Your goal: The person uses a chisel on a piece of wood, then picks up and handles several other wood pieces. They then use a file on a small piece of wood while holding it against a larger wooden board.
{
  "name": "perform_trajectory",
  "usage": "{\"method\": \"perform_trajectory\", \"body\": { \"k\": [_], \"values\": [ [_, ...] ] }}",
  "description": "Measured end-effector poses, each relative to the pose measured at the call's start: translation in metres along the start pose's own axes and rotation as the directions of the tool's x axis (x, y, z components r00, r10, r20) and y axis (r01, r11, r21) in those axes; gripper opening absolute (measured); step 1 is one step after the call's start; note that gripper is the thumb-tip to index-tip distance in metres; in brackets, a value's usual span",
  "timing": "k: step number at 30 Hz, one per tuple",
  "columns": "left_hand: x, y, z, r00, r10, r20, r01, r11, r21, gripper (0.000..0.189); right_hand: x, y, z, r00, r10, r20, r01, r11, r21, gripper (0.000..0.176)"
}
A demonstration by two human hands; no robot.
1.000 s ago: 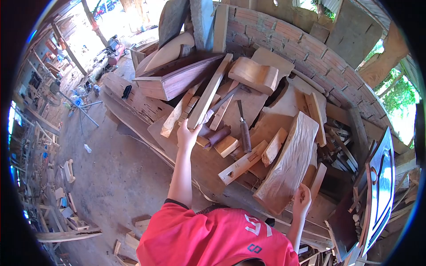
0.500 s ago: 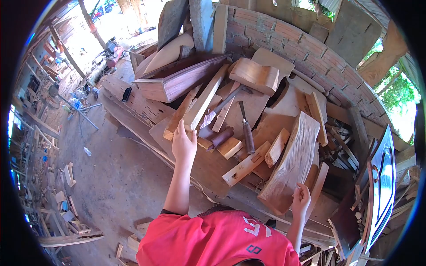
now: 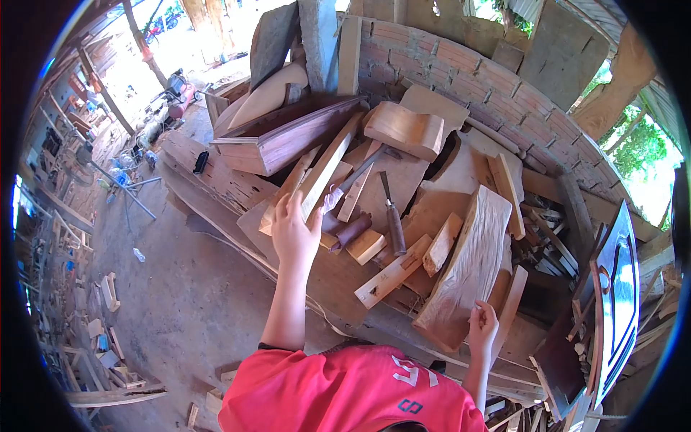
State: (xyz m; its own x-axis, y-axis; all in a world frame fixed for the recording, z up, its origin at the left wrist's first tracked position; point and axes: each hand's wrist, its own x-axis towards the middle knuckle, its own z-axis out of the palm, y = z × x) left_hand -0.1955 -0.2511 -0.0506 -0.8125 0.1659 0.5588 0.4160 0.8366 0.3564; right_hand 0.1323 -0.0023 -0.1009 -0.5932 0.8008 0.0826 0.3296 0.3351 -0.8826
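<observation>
long wooden strip (image 3: 325, 167) lies slanted on the scrap pile on the surface (image 3: 216, 180), its lower end clasped by the left hand (image 3: 294, 232). right hand (image 3: 481, 327) touches the lower edge of the big pale slab (image 3: 469, 263); cannot tell if it grips. chisel (image 3: 392, 216) lies between the hands.

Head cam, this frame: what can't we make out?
- Left hand: the head view shows only its back, so its grip on the long plank is hidden.
- Right hand: fingertips meet the wood slab at its edge; too small to tell holding from touching.
- Floor clutter: too small, warped at the lens edge.
</observation>
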Motion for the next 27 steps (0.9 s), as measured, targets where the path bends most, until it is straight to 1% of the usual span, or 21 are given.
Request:
{"method": "perform_trajectory", "body": {
  "k": [1,2,3,7,8,9,10,11,12,13,14,15,17,19,21,22,23,25,26,27],
  "values": [
    [0.004,0.006,-0.004,0.996,0.086,-0.003,-0.085,0.989,-0.124,0.045,0.001,-0.001,0.0,1.0,-0.006,0.001,0.006,1.0,-0.009,0.015],
    [0.008,0.014,-0.004,0.991,0.128,0.047,-0.12,0.981,-0.152,0.039,0.001,-0.001,0.0,1.0,-0.012,0.004,0.012,1.0,-0.017,0.015],
    [0.01,0.017,0.002,0.977,0.132,0.169,-0.098,0.976,-0.195,0.038,0.0,0.001,0.0,1.0,-0.013,0.007,0.013,1.0,-0.018,0.015],
    [0.008,0.036,0.053,0.89,0.315,0.33,-0.208,0.924,-0.322,0.037,0.003,0.0,0.001,1.0,-0.024,0.013,0.024,0.999,-0.03,0.017],
    [0.011,0.039,0.06,0.831,0.265,0.489,-0.168,0.958,-0.234,0.042,0.002,-0.001,0.0,0.999,-0.031,0.016,0.032,0.999,-0.041,0.017],
    [0.01,0.037,0.071,0.83,0.266,0.489,-0.169,0.957,-0.235,0.042,0.001,-0.001,-0.001,0.999,-0.03,0.015,0.031,0.999,-0.041,0.017],
    [0.007,0.031,0.09,0.846,0.169,0.506,-0.18,0.983,-0.027,0.044,0.0,-0.001,-0.002,0.999,-0.026,0.018,0.027,0.999,-0.036,0.017],
    [0.006,0.025,0.108,0.863,0.071,0.5,-0.185,0.966,0.182,0.046,-0.001,-0.001,-0.002,1.0,-0.023,0.02,0.023,0.999,-0.029,0.017],
    [0.011,0.015,0.122,0.775,-0.02,0.632,-0.094,0.985,0.146,0.049,-0.001,-0.001,-0.004,1.0,-0.024,0.014,0.024,0.999,-0.027,0.017],
    [0.008,0.008,0.126,0.802,0.009,0.597,-0.076,0.993,0.087,0.045,-0.002,-0.001,-0.006,0.999,-0.028,0.016,0.028,0.999,-0.028,0.017],
    [0.006,0.003,0.132,0.808,0.002,0.589,-0.077,0.992,0.101,0.042,-0.003,-0.001,-0.008,0.999,-0.03,0.018,0.031,0.999,-0.032,0.018],
    [0.008,0.008,0.121,0.814,-0.004,0.581,-0.077,0.99,0.116,0.039,-0.003,0.001,-0.009,0.999,-0.03,0.013,0.031,0.999,-0.031,0.018],
    [0.007,0.01,0.11,0.811,-0.004,0.585,-0.07,0.992,0.103,0.036,-0.006,0.006,-0.009,0.999,-0.008,-0.05,0.013,0.995,0.099,0.02],
    [0.009,0.01,0.109,0.815,-0.008,0.579,-0.053,0.995,0.088,0.033,-0.008,0.005,-0.012,0.998,-0.013,-0.056,0.019,0.993,0.118,0.02],
    [0.007,0.007,0.113,0.881,0.004,0.473,-0.037,0.997,0.061,0.029,-0.006,0.005,-0.016,0.998,-0.017,-0.061,0.025,0.991,0.132,0.021],
    [0.006,0.006,0.113,0.926,0.068,0.372,-0.097,0.994,0.059,0.026,-0.006,0.007,-0.018,0.997,-0.04,-0.066,0.048,0.991,0.122,0.021],
    [0.004,0.005,0.113,0.925,0.065,0.374,-0.093,0.994,0.059,0.026,-0.005,0.007,-0.019,0.996,-0.062,-0.068,0.069,0.991,0.111,0.02],
    [0.008,0.015,0.086,0.895,0.096,0.435,-0.017,0.983,-0.181,0.018,-0.002,0.005,-0.021,0.996,-0.059,-0.063,0.066,0.992,0.111,0.02],
    [0.004,0.006,0.096,0.912,0.066,0.405,0.026,0.976,-0.216,0.019,0.0,0.003,-0.02,0.996,-0.056,-0.064,0.063,0.991,0.117,0.02],
    [0.0,0.005,0.093,0.912,0.061,0.406,0.028,0.977,-0.21,0.019,0.002,0.001,-0.018,0.997,-0.055,-0.058,0.062,0.991,0.12,0.02]
  ]
}}
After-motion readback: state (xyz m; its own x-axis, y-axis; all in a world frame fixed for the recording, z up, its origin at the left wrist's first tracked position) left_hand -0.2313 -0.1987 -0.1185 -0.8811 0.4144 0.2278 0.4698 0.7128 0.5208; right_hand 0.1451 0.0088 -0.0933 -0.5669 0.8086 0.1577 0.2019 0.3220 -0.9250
